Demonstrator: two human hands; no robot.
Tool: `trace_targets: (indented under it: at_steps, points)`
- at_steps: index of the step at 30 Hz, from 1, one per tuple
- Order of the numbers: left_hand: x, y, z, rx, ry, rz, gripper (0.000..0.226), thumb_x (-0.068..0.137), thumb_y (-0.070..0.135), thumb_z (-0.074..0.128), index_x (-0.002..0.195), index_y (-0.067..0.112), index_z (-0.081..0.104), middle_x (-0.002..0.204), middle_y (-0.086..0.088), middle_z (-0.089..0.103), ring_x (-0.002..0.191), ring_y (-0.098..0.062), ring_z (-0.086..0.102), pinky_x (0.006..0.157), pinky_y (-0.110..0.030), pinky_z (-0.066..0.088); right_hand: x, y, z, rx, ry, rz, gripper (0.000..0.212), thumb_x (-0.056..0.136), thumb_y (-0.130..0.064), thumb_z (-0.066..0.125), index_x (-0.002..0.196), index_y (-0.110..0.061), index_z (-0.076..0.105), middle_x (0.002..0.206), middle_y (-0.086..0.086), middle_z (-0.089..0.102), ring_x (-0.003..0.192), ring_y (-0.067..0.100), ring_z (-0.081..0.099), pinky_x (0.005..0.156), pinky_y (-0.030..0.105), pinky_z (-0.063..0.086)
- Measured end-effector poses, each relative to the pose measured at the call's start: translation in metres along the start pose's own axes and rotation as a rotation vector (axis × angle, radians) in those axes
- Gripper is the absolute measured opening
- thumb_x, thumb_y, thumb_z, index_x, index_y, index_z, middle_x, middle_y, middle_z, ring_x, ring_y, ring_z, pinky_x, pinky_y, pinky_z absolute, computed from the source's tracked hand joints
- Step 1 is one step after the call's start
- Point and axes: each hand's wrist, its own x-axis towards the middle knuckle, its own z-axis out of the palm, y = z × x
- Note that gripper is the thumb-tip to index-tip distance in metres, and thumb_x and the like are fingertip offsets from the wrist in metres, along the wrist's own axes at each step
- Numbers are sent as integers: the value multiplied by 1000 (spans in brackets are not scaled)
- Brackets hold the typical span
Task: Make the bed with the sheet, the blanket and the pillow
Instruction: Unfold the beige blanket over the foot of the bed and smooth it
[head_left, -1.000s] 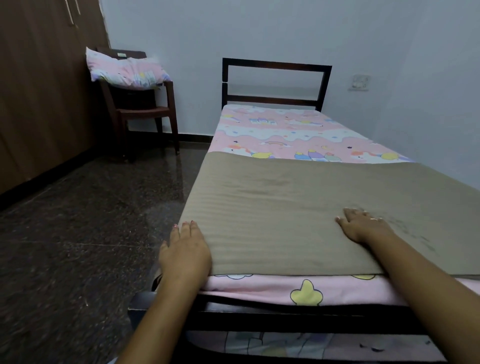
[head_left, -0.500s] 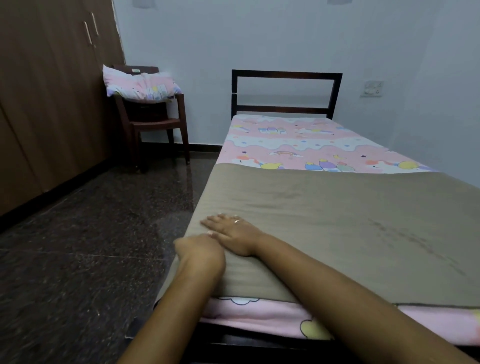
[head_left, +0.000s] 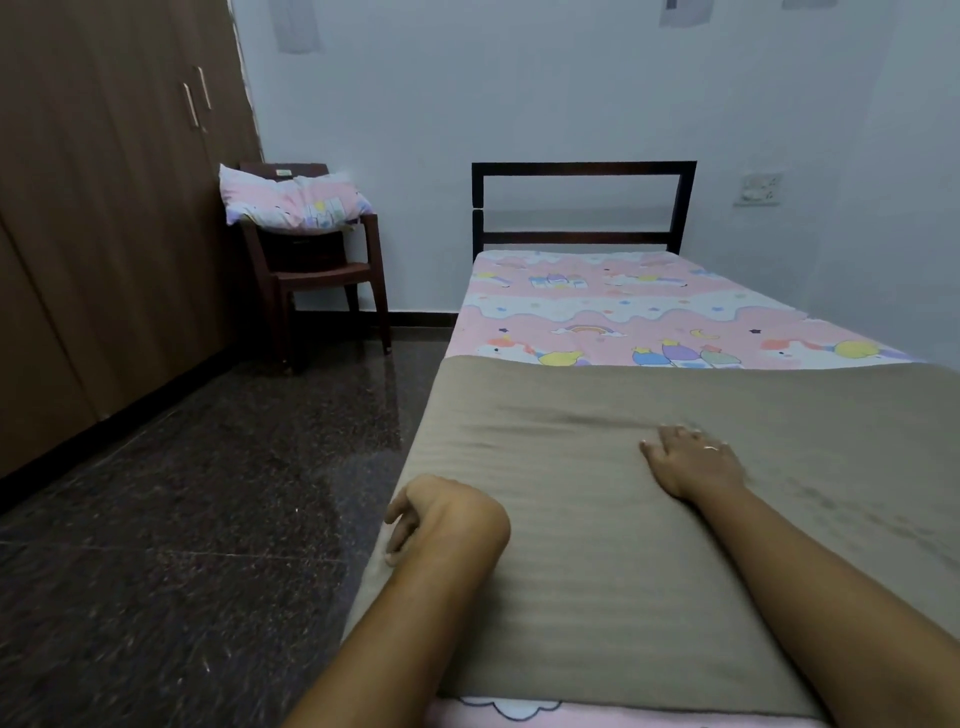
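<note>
Sheet (head_left: 644, 306) on, blanket (head_left: 623, 545) spread. Your right hand (head_left: 693, 460) lies flat, released; left hand (head_left: 441, 517) curls at the edge, grip unclear. Pillow (head_left: 293, 200) on chair (head_left: 322, 270), unplaced.

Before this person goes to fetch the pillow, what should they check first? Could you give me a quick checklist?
1. Sheet spread flat up to the headboard: ok.
2. Blanket lying smooth: not ok, a faint ripple shows by the right hand.
3. Blanket's left edge tidy: cannot tell, the left hand covers it.
4. Both hands free to carry: ok, neither holds anything.
5. Pillow within sight: ok, on the chair.
6. Floor path to the chair clear: ok.
</note>
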Motion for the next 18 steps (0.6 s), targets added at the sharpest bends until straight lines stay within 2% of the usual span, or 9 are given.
trace_targets:
  at_steps: [2, 3, 7, 9, 11, 12, 14, 16, 18]
  points:
    - [1, -10, -18, -181, 115, 31, 36, 93, 25, 47, 125, 20, 61, 129, 1, 60, 113, -21, 61, 87, -36, 48, -5, -20, -5, 10, 46, 26, 62, 98, -53, 22, 148, -18, 28, 157, 4, 23, 145, 22, 20, 117, 42, 17]
    - [2, -16, -29, -309, 212, 32, 37, 93, 23, 46, 127, 19, 58, 132, 0, 57, 115, -22, 59, 88, -35, 47, -8, -40, -4, 56, 80, -47, 61, 98, -53, 26, 146, -16, 33, 155, 6, 29, 142, 23, 25, 115, 40, 21]
    - [39, -14, -40, -903, 665, 6, 34, 91, 16, 42, 122, 18, 57, 128, -8, 57, 119, -28, 52, 88, -36, 45, -42, -151, 0, 275, 48, -692, 57, 95, -48, 31, 140, -15, 44, 145, 9, 45, 132, 27, 41, 109, 38, 31]
    - [67, -6, -21, -1172, 745, 18, 30, 94, 21, 38, 117, 17, 58, 123, -12, 59, 114, -33, 52, 87, -38, 44, -52, -189, 4, 304, 18, -846, 54, 93, -35, 32, 141, -13, 43, 145, 10, 45, 132, 26, 41, 111, 38, 28]
    - [91, -3, -4, -1353, 739, 22, 32, 99, 26, 35, 119, 15, 58, 125, -16, 59, 114, -34, 52, 92, -40, 42, -45, -201, 6, 273, -1, -869, 54, 97, -31, 28, 149, -18, 30, 154, 3, 32, 141, 20, 28, 117, 40, 17]
    - [103, -3, 0, -1361, 754, 33, 34, 100, 28, 34, 123, 16, 57, 129, -15, 57, 118, -33, 51, 95, -40, 41, -36, -201, 6, 265, 8, -863, 51, 100, -33, 26, 150, -23, 27, 156, -2, 28, 143, 18, 24, 118, 41, 15]
    - [118, -3, 4, -1179, 719, 63, 39, 101, 35, 30, 129, 19, 52, 141, -7, 48, 131, -27, 40, 106, -42, 32, -14, -191, 9, 214, 8, -824, 49, 102, -37, 24, 150, -28, 25, 158, -6, 23, 145, 16, 21, 118, 41, 15]
    - [124, -1, 5, -998, 636, 95, 47, 100, 43, 24, 141, 24, 40, 154, 1, 29, 143, -22, 22, 114, -44, 19, 11, -171, 11, 164, -21, -691, 50, 103, -40, 22, 152, -29, 20, 160, -7, 15, 147, 16, 15, 118, 39, 10]
    - [130, 2, 4, -942, 575, 98, 52, 100, 47, 23, 149, 29, 25, 159, 5, 15, 147, -18, 9, 117, -45, 11, 35, -137, 12, 110, -5, -531, 51, 102, -42, 21, 152, -29, 20, 160, -7, 15, 147, 15, 15, 118, 38, 8]
